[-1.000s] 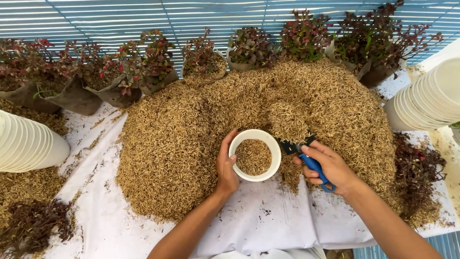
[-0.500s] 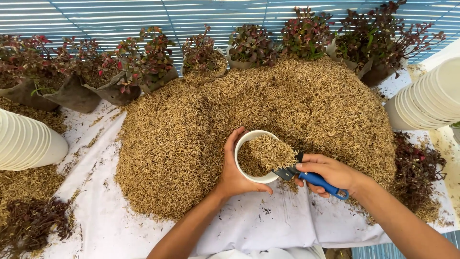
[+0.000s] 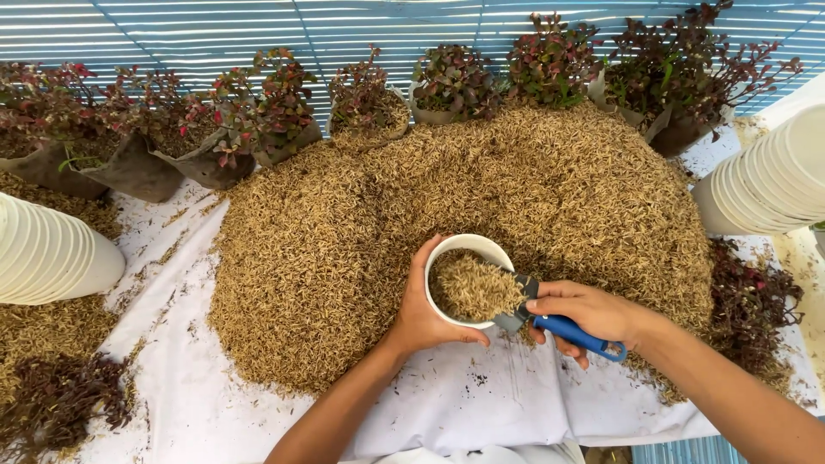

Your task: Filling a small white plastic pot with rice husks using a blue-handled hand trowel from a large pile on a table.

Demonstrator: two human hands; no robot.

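Observation:
My left hand [image 3: 427,320] grips a white pot [image 3: 447,249] by its left side, tilted toward me at the front edge of a big heap of tan rice husks [image 3: 361,198]. The pot is nearly full of husks. My right hand [image 3: 593,314] holds a small trowel by its blue handle [image 3: 577,333]; the grey blade [image 3: 519,305] rests against the pot's right rim, partly buried in husks.
A white sheet [image 3: 215,404] covers the table. Stacks of white pots lie at the left [image 3: 47,253] and right [image 3: 773,180]. Red-leaved plants in dark bags [image 3: 249,112] line the far edge. Loose plant clumps sit at the lower left [image 3: 51,404] and right [image 3: 756,301].
The pot has gone from partly filled to nearly full. The trowel moved from beside the heap to the pot's rim, and my right hand has come slightly lower and closer to the pot.

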